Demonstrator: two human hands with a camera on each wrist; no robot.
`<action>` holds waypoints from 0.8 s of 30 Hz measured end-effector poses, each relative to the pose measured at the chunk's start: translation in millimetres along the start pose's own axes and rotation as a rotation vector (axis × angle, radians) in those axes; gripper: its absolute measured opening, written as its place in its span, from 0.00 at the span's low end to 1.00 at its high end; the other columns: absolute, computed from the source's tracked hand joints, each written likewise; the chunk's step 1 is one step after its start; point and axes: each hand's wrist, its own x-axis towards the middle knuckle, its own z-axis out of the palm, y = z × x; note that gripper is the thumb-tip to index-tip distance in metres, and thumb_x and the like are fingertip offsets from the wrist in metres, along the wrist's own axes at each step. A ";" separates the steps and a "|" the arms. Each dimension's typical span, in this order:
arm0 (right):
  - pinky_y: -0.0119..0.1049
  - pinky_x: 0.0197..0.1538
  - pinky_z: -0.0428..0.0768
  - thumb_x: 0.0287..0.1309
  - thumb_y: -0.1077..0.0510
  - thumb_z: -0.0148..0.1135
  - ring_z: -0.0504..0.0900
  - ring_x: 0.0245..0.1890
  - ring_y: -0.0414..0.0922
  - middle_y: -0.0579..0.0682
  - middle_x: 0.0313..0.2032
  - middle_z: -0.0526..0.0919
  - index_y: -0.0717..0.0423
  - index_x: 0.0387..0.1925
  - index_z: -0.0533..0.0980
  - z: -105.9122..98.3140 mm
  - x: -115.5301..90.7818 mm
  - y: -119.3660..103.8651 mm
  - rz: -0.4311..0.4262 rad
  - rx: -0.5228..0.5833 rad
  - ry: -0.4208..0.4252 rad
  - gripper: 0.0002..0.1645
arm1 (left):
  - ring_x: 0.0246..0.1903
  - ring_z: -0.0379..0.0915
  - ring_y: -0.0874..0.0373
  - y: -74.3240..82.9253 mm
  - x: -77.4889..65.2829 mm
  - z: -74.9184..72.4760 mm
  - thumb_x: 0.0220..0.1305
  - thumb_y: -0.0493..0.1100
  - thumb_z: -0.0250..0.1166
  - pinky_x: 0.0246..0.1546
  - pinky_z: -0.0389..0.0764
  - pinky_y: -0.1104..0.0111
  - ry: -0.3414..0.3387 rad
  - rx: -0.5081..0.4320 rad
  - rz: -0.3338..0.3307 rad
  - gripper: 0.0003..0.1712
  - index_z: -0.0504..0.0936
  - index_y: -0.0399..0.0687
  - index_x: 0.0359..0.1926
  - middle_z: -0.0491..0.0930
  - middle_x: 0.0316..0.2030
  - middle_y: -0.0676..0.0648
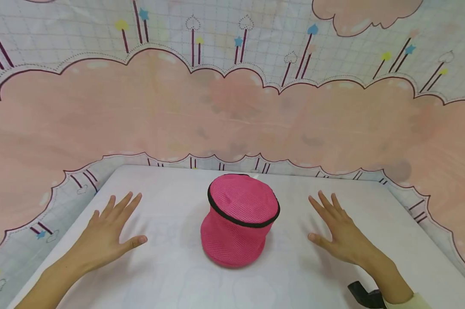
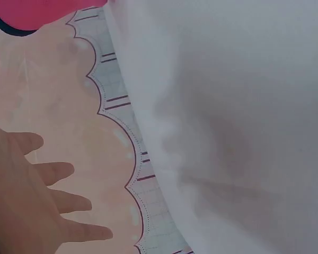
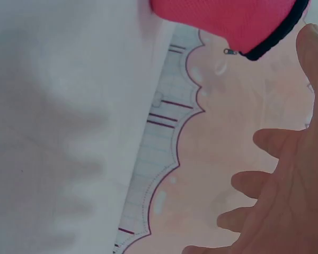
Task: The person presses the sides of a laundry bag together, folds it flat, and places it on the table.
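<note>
A pink mesh bag (image 1: 236, 240) with a round top edged in black stands upright, slightly slumped, on the white table. In the right wrist view a small zipper pull (image 3: 230, 52) shows at the black edge of the bag (image 3: 217, 21). To the bag's left, my left hand (image 1: 108, 234) hovers with fingers spread, holding nothing. My right hand (image 1: 342, 236) is held likewise on the other side, apart from the bag. Both wrist views show straight fingers, with part of the bag (image 2: 37, 13) at the top of the left one.
The white table (image 1: 163, 279) spreads under both hands. Behind and beside it hangs a cloth (image 1: 159, 111) printed with peach clouds and thin candle-like lines. A black strap (image 1: 365, 295) sits at the right wrist, by a pale sleeve (image 1: 408, 302).
</note>
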 end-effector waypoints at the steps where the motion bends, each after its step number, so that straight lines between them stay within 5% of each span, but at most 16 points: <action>1: 0.73 0.60 0.48 0.57 0.44 0.65 0.32 0.72 0.58 0.52 0.74 0.42 0.43 0.75 0.49 0.8 0.1 -0.8 0.003 0.004 -0.001 0.50 | 0.69 0.33 0.31 1.2 0.1 -0.7 0.58 0.62 0.65 0.57 0.39 0.29 -0.001 -0.017 -0.003 0.56 0.40 0.60 0.76 0.45 0.74 0.41; 9: 0.77 0.48 0.61 0.58 0.47 0.65 0.38 0.72 0.60 0.50 0.74 0.43 0.40 0.75 0.46 5.2 3.8 -15.4 -0.028 0.095 -0.014 0.51 | 0.68 0.42 0.31 21.8 8.1 -2.3 0.59 0.60 0.65 0.54 0.52 0.30 0.002 -0.131 -0.010 0.52 0.43 0.60 0.76 0.49 0.72 0.41; 18: 0.72 0.57 0.57 0.60 0.51 0.63 0.45 0.71 0.63 0.50 0.74 0.45 0.43 0.76 0.42 10.6 10.9 -22.5 -0.048 0.230 -0.036 0.52 | 0.68 0.44 0.32 44.7 16.1 7.5 0.63 0.55 0.63 0.52 0.54 0.29 0.006 -0.347 -0.018 0.47 0.46 0.61 0.76 0.51 0.72 0.43; 24: 0.60 0.56 0.70 0.64 0.55 0.59 0.56 0.68 0.62 0.54 0.73 0.48 0.41 0.75 0.38 12.8 19.0 -29.9 -0.053 0.353 -0.012 0.50 | 0.68 0.48 0.35 61.1 28.5 11.4 0.65 0.59 0.59 0.56 0.55 0.33 0.008 -0.482 -0.002 0.45 0.47 0.58 0.75 0.53 0.72 0.42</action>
